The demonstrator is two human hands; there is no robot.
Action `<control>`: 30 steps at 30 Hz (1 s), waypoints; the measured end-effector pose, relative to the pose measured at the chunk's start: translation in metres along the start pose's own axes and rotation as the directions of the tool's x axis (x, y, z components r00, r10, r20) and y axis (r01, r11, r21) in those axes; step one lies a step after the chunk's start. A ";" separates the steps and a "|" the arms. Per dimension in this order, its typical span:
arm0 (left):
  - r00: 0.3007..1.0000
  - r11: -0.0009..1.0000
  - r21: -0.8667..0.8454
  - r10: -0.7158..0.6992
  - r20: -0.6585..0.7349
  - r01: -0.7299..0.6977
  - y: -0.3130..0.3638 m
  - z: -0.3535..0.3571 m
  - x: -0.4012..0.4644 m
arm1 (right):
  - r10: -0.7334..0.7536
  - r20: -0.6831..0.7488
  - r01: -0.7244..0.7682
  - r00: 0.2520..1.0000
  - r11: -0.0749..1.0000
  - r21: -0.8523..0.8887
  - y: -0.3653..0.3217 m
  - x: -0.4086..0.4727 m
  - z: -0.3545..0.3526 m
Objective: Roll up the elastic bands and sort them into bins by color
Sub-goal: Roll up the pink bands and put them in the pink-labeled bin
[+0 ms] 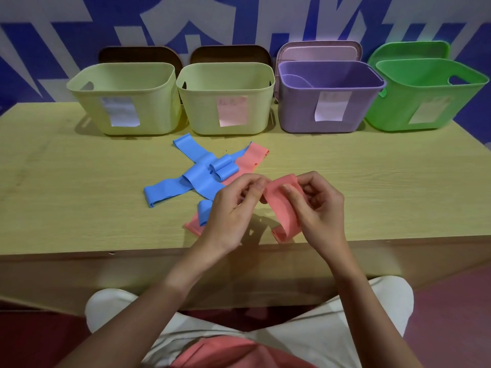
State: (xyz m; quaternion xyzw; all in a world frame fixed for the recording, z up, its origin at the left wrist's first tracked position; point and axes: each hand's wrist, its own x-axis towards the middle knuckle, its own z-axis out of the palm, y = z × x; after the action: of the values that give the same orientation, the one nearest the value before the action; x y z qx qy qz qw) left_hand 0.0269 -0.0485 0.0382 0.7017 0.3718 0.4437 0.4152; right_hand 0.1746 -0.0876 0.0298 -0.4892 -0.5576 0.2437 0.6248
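Both hands, the left hand point(233, 205) and the right hand point(318, 205), pinch one flat pink elastic band point(283, 208) just above the near edge of the wooden desk point(79, 195), its upper end curled between the fingertips and the rest hanging down to the desk, so I judge the rolling is only beginning. At about 11 o'clock from the hands a loose heap of blue elastic bands point(196, 176) lies crossed over more pink bands point(252, 158), all unrolled. At 12 o'clock stand two pale yellow plastic bins point(127, 99), a purple bin point(329, 99) and a green bin point(422, 96); I see no rolled band inside them, so nearly all work is left.
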 end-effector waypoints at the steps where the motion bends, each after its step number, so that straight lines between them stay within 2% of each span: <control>1: 1.000 1.000 0.012 0.011 0.018 -0.011 -0.001 0.000 -0.001 | 0.001 -0.006 -0.001 1.000 1.000 0.008 0.000 0.000 0.000; 5: 0.997 0.987 0.149 0.049 0.056 -0.057 -0.008 0.003 -0.005 | 0.029 0.018 -0.030 0.999 0.998 0.049 0.000 0.001 0.001; 8: 0.998 0.986 0.161 0.046 0.040 -0.052 -0.009 0.006 -0.006 | 0.060 0.065 -0.065 0.996 0.995 0.069 -0.001 -0.001 0.001; 12: 1.000 1.000 0.000 -0.028 0.000 0.028 -0.009 0.009 -0.004 | 0.092 0.089 -0.106 0.992 0.981 0.161 0.001 0.000 -0.002; 16: 0.995 0.983 -0.151 -0.097 0.039 0.102 -0.006 0.009 -0.001 | 0.016 0.141 -0.026 0.990 0.997 0.070 0.002 0.001 -0.006; 19: 0.987 0.965 -0.210 -0.147 0.060 0.157 -0.004 0.010 0.000 | 0.021 0.125 -0.029 0.992 0.998 0.062 0.001 0.002 -0.006; 22: 0.989 0.985 -0.106 -0.128 0.079 0.136 -0.004 0.010 0.000 | 0.053 0.098 -0.059 0.994 0.997 0.056 0.002 0.003 -0.006; 27: 0.995 0.988 0.149 0.029 0.090 -0.042 -0.007 0.005 -0.005 | 0.070 0.095 -0.076 0.993 0.995 0.066 0.005 0.000 -0.006; 30: 0.995 0.966 0.241 0.081 0.060 -0.093 -0.008 0.007 -0.005 | 0.080 0.112 -0.088 0.990 0.993 0.075 0.004 -0.002 -0.003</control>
State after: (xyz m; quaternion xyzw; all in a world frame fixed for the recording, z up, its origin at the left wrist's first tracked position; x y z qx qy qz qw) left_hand 0.0309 -0.0513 0.0276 0.7737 0.3817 0.3953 0.3152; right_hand 0.1777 -0.0886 0.0254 -0.4727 -0.5595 0.3184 0.6017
